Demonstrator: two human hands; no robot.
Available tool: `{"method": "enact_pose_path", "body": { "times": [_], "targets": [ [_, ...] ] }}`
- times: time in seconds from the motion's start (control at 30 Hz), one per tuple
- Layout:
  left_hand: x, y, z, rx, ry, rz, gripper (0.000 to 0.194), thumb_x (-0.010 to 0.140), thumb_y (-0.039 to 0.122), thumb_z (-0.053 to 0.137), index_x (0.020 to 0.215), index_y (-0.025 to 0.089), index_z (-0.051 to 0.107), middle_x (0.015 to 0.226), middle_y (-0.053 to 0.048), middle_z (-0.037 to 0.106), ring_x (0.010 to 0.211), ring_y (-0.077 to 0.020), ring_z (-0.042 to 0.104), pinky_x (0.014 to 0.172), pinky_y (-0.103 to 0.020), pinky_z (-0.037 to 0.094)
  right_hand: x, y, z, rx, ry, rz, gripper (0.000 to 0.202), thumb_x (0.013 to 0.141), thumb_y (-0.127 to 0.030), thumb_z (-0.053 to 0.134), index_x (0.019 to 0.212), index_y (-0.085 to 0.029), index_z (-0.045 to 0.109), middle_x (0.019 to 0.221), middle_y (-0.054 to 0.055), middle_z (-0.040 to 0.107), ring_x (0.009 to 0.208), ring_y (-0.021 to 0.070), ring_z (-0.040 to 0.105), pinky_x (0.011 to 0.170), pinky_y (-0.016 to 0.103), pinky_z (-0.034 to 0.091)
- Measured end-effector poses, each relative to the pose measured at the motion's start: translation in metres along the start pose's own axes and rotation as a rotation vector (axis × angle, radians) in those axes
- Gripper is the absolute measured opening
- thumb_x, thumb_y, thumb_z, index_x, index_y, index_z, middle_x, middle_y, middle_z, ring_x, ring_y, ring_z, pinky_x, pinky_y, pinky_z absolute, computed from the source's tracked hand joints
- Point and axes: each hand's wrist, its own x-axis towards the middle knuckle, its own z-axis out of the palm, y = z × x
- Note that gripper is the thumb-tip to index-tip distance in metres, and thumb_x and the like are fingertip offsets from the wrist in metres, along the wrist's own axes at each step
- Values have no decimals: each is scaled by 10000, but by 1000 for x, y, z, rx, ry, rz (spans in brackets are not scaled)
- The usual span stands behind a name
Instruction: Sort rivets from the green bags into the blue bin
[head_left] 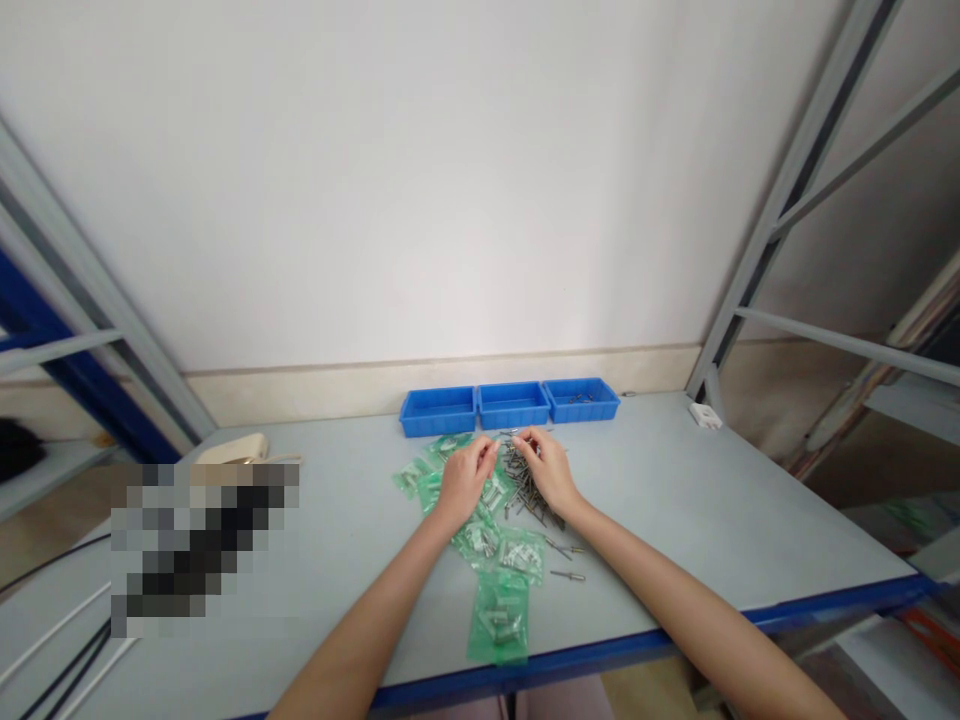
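Note:
My left hand (pixel 464 478) is closed, thumb and fingertips pinched together over the green bags; whatever lies between them is too small to make out. Just to its right, my right hand (pixel 550 470) pinches a thin metal piece that looks like a blind rivet (pixel 509 433). Beneath and beside the right hand spreads a pile of blind rivets (pixel 527 488), partly hidden by it. Several green-tinted clear bags (pixel 520 553) holding small pale pieces lie under and in front of my left hand. One separate bag (pixel 499 615) lies near the table's front edge.
Three blue bins stand in a row behind the hands: the left bin (pixel 439 410), the middle bin (pixel 514 404) and the right bin (pixel 581 399), with a few small pieces inside the right one. A loose rivet (pixel 568 575) lies near the front. A white adapter (pixel 705 416) sits far right.

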Motion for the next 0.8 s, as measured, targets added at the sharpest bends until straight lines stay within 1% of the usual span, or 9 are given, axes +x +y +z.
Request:
{"method": "enact_pose_path", "body": {
  "times": [0.1,0.2,0.37,0.43,0.53,0.6,0.7,0.8],
  "targets": [
    [0,-1,1,15,10,-3,391,889,424,321,595,191,429,479,43,451,464,-116,448,550,-232,310,-1,-1,0,-59,-93,11,339,884,-390,406,640,-190,529,633,-5,546,615,144,472,613,246,318],
    [1,-3,0,1,19,-11,372,885,431,335,630,189,458,488,46,458,474,-118,459,554,-231,317,-1,1,1,-26,-155,34,389,889,-401,388,591,-187,515,569,-11,516,578,140,459,594,244,318],
    [2,-6,0,-35,50,-22,259,873,396,382,790,190,515,496,62,463,474,-120,468,552,-226,328,1,4,2,165,-133,-11,214,834,-374,487,791,-182,570,748,2,585,666,142,490,634,239,362],
    [2,-6,0,-24,51,-15,267,882,385,362,773,190,508,495,60,469,478,-120,472,566,-228,333,1,1,1,173,-136,-18,228,840,-374,480,758,-179,566,730,2,572,672,143,490,637,241,360],
    [2,-5,0,13,31,1,360,894,401,322,635,189,457,481,47,464,480,-118,465,576,-233,329,-1,-3,0,149,-144,-26,361,877,-397,412,611,-176,516,623,-4,519,634,141,475,632,248,346],
    [1,-3,-1,25,18,2,407,893,419,313,573,189,415,468,43,447,472,-114,453,565,-232,322,-1,-4,0,147,-146,-19,420,889,-415,381,558,-176,477,572,-9,492,601,137,461,620,250,337],
    [1,-3,-1,-14,12,-15,391,882,438,345,595,187,432,459,52,435,451,-110,439,539,-225,316,-1,-1,0,179,-142,12,397,883,-419,381,596,-174,502,581,-8,501,603,137,461,611,247,338],
    [1,-5,-1,-76,12,-22,329,870,427,389,669,183,477,473,57,466,448,-108,446,537,-220,330,0,3,1,235,-151,11,280,859,-385,426,720,-174,547,681,0,542,663,143,482,640,246,357]
  ]
}}
